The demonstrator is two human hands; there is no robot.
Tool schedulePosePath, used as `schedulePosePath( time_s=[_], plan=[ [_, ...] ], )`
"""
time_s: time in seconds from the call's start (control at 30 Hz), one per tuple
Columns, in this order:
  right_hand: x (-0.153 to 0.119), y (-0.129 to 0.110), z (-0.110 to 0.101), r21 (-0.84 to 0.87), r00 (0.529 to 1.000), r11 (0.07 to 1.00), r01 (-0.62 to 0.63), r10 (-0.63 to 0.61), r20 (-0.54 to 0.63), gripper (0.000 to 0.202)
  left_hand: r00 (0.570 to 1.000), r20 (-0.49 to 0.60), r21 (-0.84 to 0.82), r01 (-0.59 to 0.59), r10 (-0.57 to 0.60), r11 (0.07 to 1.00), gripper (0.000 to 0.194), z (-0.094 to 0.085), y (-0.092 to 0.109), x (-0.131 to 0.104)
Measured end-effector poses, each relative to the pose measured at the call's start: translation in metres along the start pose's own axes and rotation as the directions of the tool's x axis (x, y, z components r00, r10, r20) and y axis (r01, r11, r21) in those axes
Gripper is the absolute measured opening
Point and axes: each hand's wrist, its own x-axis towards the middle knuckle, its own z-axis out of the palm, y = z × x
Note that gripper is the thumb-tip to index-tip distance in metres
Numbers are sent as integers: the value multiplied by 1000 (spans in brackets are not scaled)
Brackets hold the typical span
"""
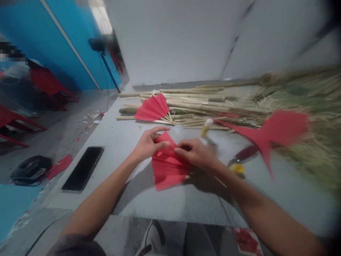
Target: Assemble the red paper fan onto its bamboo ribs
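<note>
On the light grey surface, near side, a pleated red paper fan sits between both hands. Left hand: thumb on the fan's upper part, index finger extended above it, other fingers partly hidden. Right hand: thumb and index finger pinching the folds at the upper right, rest curled.

Behind: second red paper fan, opened, with pale sticks, lying on a spread of long greenish bamboo strips. Right side: yellow tube with white cap, dark red-handled tool, small yellow round item, large red paper cutout, blurred; pile of pale green shavings beyond. Left side: black smartphone, flat, well apart from the hands.

Room: white wall behind the surface, bright blue wall at left, red chairs, black bag and scattered scraps on grey floor.
</note>
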Motion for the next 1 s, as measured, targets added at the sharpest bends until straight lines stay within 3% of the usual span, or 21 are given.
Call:
schedulePosePath(
  time_s=[0.13, 0.2, 0.3, 0.4, 0.63, 0.83, 1.0],
  plan=[
    [1, 0, -5, 45, 992, 996, -79, 83, -95, 33, 996, -85, -29, -7, 5, 1000, 68, -2, -2, 4],
    [1, 1, -7, 88, 983, 991, -105, 117, -141, 34, 998, -45, -36, 45, -46, 998, 65, -7, -4, 5],
    [1, 1, -9, 143, 972, 981, -132, 156, -175, 36, 992, 68, -42, 106, -103, 994, 46, -14, -8, 6],
    [1, 0, -9, 169, 966, 976, -138, 170, -194, 37, 996, 55, -73, 81, -77, 994, 34, -16, -13, 8],
    [-1, -6, -3, 247, 955, 951, -184, 233, -184, 31, 993, -95, -136, 51, -64, 989, 40, -9, -14, 7],
    [-1, -9, 3, 277, 928, 939, -203, 275, -250, 26, 994, -62, -315, 61, -85, 947, 43, -5, -15, 6],
    [0, -7, 4, 373, 924, 902, -218, 314, -219, 26, 995, -45, -382, 61, -84, 922, 43, -3, -13, 5]
  ],
)
